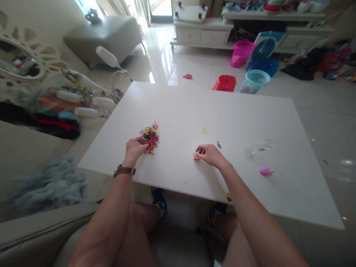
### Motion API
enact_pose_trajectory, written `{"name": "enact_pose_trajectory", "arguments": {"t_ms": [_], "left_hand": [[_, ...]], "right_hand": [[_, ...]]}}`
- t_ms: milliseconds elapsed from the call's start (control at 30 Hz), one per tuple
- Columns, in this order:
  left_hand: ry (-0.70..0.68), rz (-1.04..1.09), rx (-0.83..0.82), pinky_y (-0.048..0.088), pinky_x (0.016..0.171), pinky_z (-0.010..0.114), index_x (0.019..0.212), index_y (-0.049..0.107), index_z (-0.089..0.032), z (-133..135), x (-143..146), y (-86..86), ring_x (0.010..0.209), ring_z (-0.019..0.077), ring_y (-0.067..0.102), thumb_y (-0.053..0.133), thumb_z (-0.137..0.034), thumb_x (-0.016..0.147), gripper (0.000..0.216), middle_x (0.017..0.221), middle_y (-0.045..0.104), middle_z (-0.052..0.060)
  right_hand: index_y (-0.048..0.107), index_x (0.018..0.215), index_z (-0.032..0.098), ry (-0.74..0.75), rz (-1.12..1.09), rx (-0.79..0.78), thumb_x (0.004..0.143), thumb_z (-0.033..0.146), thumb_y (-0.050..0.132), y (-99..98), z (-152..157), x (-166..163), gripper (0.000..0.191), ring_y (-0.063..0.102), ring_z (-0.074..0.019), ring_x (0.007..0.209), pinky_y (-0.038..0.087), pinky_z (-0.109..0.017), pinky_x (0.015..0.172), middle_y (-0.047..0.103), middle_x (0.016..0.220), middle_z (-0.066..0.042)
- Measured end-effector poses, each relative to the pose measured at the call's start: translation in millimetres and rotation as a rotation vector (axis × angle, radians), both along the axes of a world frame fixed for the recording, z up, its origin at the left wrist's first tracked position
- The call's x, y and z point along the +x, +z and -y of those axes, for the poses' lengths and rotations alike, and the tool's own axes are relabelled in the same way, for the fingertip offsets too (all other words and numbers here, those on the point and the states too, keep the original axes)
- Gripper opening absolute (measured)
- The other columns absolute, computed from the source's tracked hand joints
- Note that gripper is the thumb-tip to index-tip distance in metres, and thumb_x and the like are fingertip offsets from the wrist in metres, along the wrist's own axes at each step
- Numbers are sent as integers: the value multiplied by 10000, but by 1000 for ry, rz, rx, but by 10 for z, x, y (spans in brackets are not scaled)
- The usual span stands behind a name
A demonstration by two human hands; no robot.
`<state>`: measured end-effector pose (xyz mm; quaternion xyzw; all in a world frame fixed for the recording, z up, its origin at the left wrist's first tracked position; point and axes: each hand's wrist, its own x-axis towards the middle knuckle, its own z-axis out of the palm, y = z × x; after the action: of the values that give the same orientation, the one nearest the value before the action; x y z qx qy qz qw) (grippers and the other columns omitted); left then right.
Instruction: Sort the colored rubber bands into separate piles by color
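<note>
A heap of small bright rubber bands (150, 136) lies on the white table (178, 104), left of centre. My left hand (134, 148), with a brown watch on its wrist, rests at the heap's near-left edge, fingers curled and pinching into the bands. My right hand (211, 154) sits near the middle of the table, fingers pinched together beside small red bands (197, 158) that lie at its fingertips. A tiny yellow band cluster (204, 129) and a small dark band (218, 144) lie just beyond that hand.
A clear plastic bottle (259, 147) lies on its side at the right, with a pink object (266, 171) near it. Beyond the table, on the floor, stand a red tub (225, 83), a turquoise basket (254, 81) and a pink basket (241, 53). A cluttered rack (72, 100) stands left.
</note>
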<state>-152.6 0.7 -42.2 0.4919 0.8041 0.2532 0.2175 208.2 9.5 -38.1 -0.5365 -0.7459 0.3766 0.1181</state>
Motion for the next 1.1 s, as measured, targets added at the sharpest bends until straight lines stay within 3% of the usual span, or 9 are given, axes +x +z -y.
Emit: {"name": "enact_pose_trajectory", "arguments": {"t_ms": [200,367,567,767,967,1100], "left_hand": [[-133,-42,-58,529,749,299,881,805,-174,-14,59,-150,785,225,710,804,-316,641,278,862,791,70],[-107,-88,-43,533,753,283,849,798,-169,-48,56,-207,796,216,719,713,-261,731,172,859,790,78],[-45,-16,14,533,705,248,904,784,-150,-59,19,-156,764,190,711,633,-190,747,222,807,771,65],[1,-63,26,534,752,259,951,785,-157,-71,30,-55,771,185,709,600,-201,782,254,890,786,72],[-14,-89,-11,514,706,256,905,787,-152,-10,-36,62,749,181,693,610,-132,724,254,883,784,64],[-68,-91,-48,518,718,270,867,792,-163,10,13,23,748,187,681,649,-135,715,211,840,773,57]], "right_hand": [[768,906,207,11,-1,5,805,159,688,54,-5,14,137,665,-149,724,470,-255,685,756,818,-20],[768,913,206,15,-8,15,810,174,686,55,-4,62,136,669,-150,734,474,-253,694,756,822,-19],[767,905,208,18,-5,23,816,178,680,58,-8,82,128,669,-149,732,469,-255,694,755,817,-17],[766,888,205,19,-6,17,828,193,666,70,1,79,117,665,-142,702,468,-251,677,751,793,-17],[761,877,202,52,-1,7,855,219,647,76,-11,62,118,676,-153,723,472,-255,677,761,814,-26],[761,887,201,64,-8,-1,860,231,647,58,-28,45,121,680,-156,730,478,-259,687,763,824,-30]]}}
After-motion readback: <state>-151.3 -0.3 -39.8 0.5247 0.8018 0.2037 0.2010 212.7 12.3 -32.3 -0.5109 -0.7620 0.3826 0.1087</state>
